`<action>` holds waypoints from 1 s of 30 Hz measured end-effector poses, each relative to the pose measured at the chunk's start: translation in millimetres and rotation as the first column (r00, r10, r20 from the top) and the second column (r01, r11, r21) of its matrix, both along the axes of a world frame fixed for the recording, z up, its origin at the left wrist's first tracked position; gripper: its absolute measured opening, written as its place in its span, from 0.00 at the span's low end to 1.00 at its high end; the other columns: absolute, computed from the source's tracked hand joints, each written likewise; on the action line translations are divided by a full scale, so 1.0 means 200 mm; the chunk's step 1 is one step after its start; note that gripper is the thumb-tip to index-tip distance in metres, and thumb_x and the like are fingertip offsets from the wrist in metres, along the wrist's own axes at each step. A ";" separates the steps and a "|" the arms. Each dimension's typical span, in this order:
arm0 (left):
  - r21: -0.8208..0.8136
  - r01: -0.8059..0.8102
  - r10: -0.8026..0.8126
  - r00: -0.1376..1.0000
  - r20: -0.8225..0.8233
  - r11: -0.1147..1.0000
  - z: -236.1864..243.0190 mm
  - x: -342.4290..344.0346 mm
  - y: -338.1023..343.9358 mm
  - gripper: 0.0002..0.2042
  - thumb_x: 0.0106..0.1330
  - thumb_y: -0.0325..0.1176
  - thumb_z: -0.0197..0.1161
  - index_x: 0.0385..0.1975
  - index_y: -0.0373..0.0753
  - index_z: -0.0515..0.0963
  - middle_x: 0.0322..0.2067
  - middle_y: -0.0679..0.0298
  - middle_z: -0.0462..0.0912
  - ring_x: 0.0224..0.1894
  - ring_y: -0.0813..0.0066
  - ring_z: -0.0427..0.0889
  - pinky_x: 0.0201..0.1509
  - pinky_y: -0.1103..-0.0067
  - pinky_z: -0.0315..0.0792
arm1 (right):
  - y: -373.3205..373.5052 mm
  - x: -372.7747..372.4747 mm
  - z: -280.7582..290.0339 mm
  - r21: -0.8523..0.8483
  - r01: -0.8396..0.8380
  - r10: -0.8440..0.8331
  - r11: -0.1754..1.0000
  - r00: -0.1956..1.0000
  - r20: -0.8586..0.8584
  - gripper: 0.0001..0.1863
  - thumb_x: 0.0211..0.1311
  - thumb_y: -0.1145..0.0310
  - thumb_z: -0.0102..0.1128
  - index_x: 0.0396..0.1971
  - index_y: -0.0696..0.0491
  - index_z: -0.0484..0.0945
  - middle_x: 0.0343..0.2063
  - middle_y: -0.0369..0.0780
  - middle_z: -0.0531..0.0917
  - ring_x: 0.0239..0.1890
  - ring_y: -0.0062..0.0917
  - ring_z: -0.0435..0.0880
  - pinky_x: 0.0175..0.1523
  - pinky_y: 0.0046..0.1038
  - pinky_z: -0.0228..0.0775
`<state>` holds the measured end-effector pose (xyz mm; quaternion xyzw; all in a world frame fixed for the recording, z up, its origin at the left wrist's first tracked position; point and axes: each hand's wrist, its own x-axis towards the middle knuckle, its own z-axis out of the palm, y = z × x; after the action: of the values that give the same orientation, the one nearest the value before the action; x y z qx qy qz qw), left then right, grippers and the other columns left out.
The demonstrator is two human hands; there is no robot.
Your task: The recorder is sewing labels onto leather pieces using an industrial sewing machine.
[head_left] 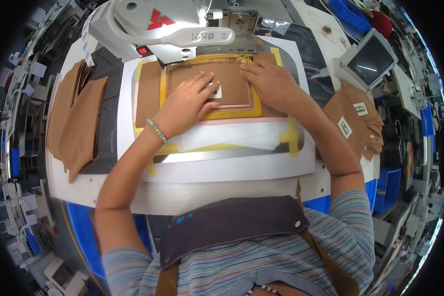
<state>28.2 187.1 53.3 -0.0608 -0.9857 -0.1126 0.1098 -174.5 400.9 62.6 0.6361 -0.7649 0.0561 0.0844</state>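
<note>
Brown fabric (pixel 234 86) lies flat beneath a yellow rectangular frame (pixel 232 114) at the sewing machine (pixel 148 24). Within the frame, a small white label (pixel 216 92) with dark print rests on the fabric, partly covered by fingers. My left hand (pixel 188 102) lies palm down across the frame's left front side, its fingers spread over the fabric and touching the label's edge. At the frame's upper right corner, my right hand (pixel 274 84) lies with fingers stretched over the frame's edge onto the fabric. I see nothing held in either hand.
Folded brown fabric pieces (pixel 79 116) are stacked on the left. More brown pieces with white labels (pixel 352 116) lie on the right, below a small screen (pixel 370 58). White sheeting (pixel 232 167) with yellow tape covers the table in front. The machine head overhangs the frame's far side.
</note>
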 end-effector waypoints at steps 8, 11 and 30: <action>-0.014 -0.020 0.020 1.000 -0.004 1.000 -0.03 -0.01 -0.03 0.25 0.78 0.43 0.63 0.69 0.37 0.76 0.73 0.54 0.73 0.76 0.52 0.69 0.78 0.62 0.66 | -0.09 0.02 0.00 -0.036 -0.110 0.111 0.993 0.994 0.012 0.21 0.67 0.74 0.58 0.59 0.52 0.84 0.64 0.34 0.84 0.63 0.32 0.80 0.63 0.32 0.80; -0.018 -0.031 0.031 0.999 -0.018 0.999 -0.03 0.01 -0.05 0.25 0.78 0.43 0.63 0.68 0.36 0.76 0.73 0.53 0.73 0.76 0.52 0.68 0.78 0.62 0.65 | -0.13 0.04 0.00 -0.063 -0.138 0.141 0.988 0.990 0.033 0.20 0.67 0.74 0.59 0.58 0.52 0.84 0.63 0.34 0.84 0.62 0.32 0.80 0.62 0.31 0.81; -0.024 -0.088 0.086 0.991 -0.103 0.996 -0.07 0.06 -0.13 0.25 0.76 0.45 0.64 0.66 0.35 0.78 0.70 0.53 0.75 0.73 0.52 0.71 0.75 0.62 0.68 | -0.35 0.16 -0.06 -0.103 -0.241 0.236 0.965 0.970 -0.060 0.23 0.61 0.76 0.63 0.58 0.56 0.85 0.61 0.37 0.86 0.55 0.29 0.82 0.58 0.27 0.80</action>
<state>39.3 160.9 39.7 -0.0250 -0.9820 -0.0902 0.1638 -143.2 330.4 50.4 0.7189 -0.6765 0.0927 0.1298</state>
